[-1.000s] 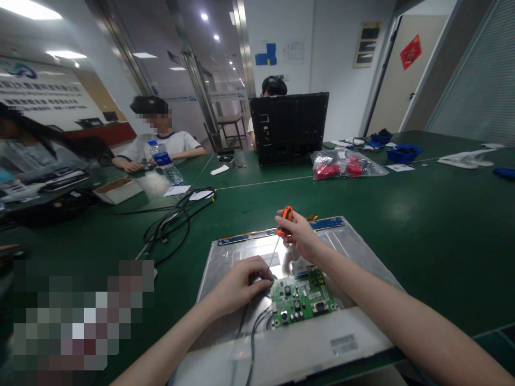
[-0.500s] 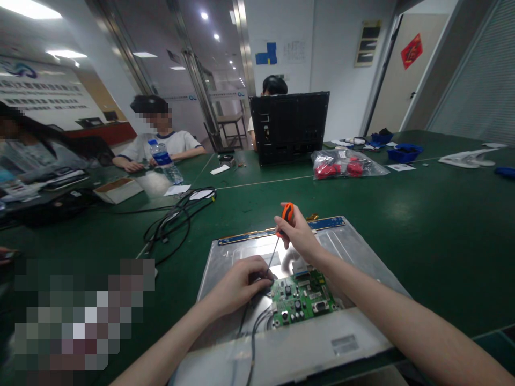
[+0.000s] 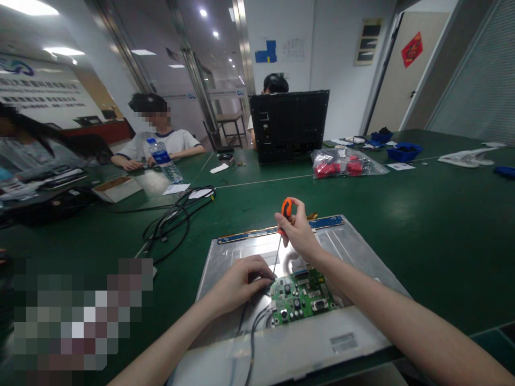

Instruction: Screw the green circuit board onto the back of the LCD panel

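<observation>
My right hand (image 3: 295, 228) grips the orange and black handle of a screwdriver (image 3: 286, 208), its thin shaft slanting down to the upper left corner of a green circuit board (image 3: 302, 296). Close to that tip, the fingers of my left hand (image 3: 247, 281) are closed together at the board's corner; what they pinch is hidden. The board lies on the metal back of a display panel (image 3: 354, 254), which is flat on the table. A blue circuit strip (image 3: 330, 222) runs along the panel's far edge. Dark cables (image 3: 253, 343) run from the board's left side toward me.
Coiled black cables (image 3: 177, 214) lie left of the panel. Farther back are a water bottle (image 3: 163, 158), an open box (image 3: 116, 188), a black monitor casing (image 3: 292, 128), a plastic bag with red items (image 3: 341, 164) and a blue tray (image 3: 404, 153). Other people sit across the green table (image 3: 442, 230).
The screwdriver has become a little more upright, its tip shifting slightly right at the board's corner. My right hand's fingers have moved on the handle. My left hand has stayed nearly still.
</observation>
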A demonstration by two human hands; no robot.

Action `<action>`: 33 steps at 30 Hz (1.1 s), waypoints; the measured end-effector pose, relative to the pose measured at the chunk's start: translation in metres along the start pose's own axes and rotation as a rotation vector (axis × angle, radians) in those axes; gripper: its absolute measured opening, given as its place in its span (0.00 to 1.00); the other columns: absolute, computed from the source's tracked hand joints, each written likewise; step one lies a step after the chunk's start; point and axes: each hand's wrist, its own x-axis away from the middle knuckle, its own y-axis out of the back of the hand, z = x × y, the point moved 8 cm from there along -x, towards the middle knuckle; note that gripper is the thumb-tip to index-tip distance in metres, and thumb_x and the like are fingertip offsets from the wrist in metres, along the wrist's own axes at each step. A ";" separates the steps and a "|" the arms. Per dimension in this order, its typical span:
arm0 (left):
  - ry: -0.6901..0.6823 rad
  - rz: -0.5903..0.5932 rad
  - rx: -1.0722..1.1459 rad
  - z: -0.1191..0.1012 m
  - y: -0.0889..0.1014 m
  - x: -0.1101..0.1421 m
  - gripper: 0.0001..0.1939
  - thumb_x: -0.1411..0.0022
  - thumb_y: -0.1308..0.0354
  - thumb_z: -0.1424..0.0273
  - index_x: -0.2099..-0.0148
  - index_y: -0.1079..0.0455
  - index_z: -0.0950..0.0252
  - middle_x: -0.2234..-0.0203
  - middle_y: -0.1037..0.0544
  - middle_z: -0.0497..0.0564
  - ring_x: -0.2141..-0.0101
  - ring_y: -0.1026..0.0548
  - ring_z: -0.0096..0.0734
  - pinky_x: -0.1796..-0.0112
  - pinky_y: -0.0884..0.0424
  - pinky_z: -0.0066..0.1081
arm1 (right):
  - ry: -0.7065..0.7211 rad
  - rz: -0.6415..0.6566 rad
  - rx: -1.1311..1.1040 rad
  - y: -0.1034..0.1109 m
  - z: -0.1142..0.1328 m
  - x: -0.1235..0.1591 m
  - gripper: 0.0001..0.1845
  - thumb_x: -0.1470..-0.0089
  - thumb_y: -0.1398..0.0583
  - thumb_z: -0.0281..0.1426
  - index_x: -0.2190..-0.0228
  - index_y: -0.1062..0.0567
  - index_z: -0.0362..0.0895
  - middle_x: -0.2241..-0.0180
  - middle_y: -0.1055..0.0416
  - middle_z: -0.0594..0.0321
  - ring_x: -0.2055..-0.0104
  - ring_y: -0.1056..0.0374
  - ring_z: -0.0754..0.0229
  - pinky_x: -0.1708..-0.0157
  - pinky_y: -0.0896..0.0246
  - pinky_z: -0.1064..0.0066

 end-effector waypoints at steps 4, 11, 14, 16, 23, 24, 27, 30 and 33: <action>0.019 0.009 0.011 0.001 0.000 0.000 0.05 0.41 0.40 0.74 0.66 0.22 0.63 0.69 0.23 0.49 0.65 0.26 0.34 0.61 0.32 0.31 | 0.017 0.023 0.028 -0.003 0.002 0.002 0.33 0.47 0.36 0.45 0.49 0.48 0.50 0.78 0.36 0.77 0.85 0.42 0.69 0.90 0.45 0.80; 0.016 0.019 0.034 0.003 -0.001 0.001 0.06 0.40 0.41 0.73 0.65 0.23 0.63 0.68 0.23 0.49 0.64 0.26 0.35 0.59 0.31 0.33 | 0.057 0.111 0.090 -0.012 0.009 0.009 0.32 0.49 0.39 0.33 0.47 0.48 0.50 0.72 0.35 0.74 0.80 0.38 0.68 0.85 0.43 0.79; 0.013 0.016 0.042 0.001 -0.001 0.001 0.05 0.40 0.41 0.73 0.66 0.24 0.63 0.68 0.23 0.49 0.65 0.26 0.35 0.59 0.31 0.33 | 0.132 0.111 0.179 -0.013 0.015 0.013 0.32 0.48 0.40 0.28 0.46 0.48 0.50 0.71 0.33 0.72 0.78 0.38 0.68 0.80 0.44 0.77; 0.015 0.012 0.038 0.000 0.000 0.001 0.04 0.41 0.41 0.73 0.66 0.24 0.63 0.69 0.23 0.49 0.65 0.26 0.34 0.59 0.31 0.33 | 0.194 0.101 0.240 -0.014 0.020 0.016 0.32 0.48 0.40 0.27 0.45 0.47 0.49 0.71 0.33 0.71 0.78 0.38 0.68 0.79 0.45 0.75; 0.039 0.004 0.002 -0.001 0.000 0.001 0.04 0.41 0.41 0.73 0.67 0.25 0.63 0.69 0.23 0.49 0.66 0.27 0.34 0.63 0.33 0.32 | 0.324 0.146 0.335 -0.024 0.033 0.027 0.32 0.46 0.41 0.26 0.44 0.48 0.50 0.73 0.37 0.73 0.80 0.42 0.68 0.80 0.49 0.75; 0.044 0.005 0.003 0.000 0.000 0.001 0.03 0.41 0.40 0.74 0.67 0.26 0.64 0.69 0.23 0.48 0.66 0.27 0.34 0.63 0.33 0.32 | 0.335 0.155 0.347 -0.025 0.034 0.028 0.33 0.46 0.41 0.26 0.44 0.48 0.51 0.74 0.38 0.73 0.80 0.43 0.68 0.80 0.49 0.75; 0.058 0.004 0.002 0.001 0.000 0.001 0.03 0.41 0.40 0.75 0.68 0.26 0.64 0.69 0.24 0.48 0.66 0.28 0.34 0.62 0.33 0.32 | 0.361 0.182 0.367 -0.028 0.034 0.030 0.33 0.46 0.41 0.26 0.43 0.49 0.51 0.74 0.38 0.73 0.80 0.43 0.68 0.80 0.50 0.76; 0.052 0.000 0.007 0.001 0.000 0.001 0.04 0.42 0.40 0.76 0.67 0.26 0.64 0.69 0.24 0.48 0.65 0.27 0.34 0.61 0.32 0.33 | 0.375 0.199 0.368 -0.029 0.032 0.031 0.34 0.46 0.40 0.25 0.42 0.49 0.51 0.73 0.38 0.74 0.80 0.44 0.69 0.81 0.51 0.76; 0.048 0.000 0.010 0.001 -0.001 0.001 0.04 0.42 0.41 0.76 0.67 0.26 0.64 0.69 0.24 0.48 0.65 0.27 0.34 0.60 0.32 0.33 | 0.374 0.207 0.368 -0.029 0.031 0.031 0.34 0.46 0.40 0.25 0.42 0.48 0.51 0.73 0.39 0.74 0.81 0.44 0.70 0.81 0.51 0.77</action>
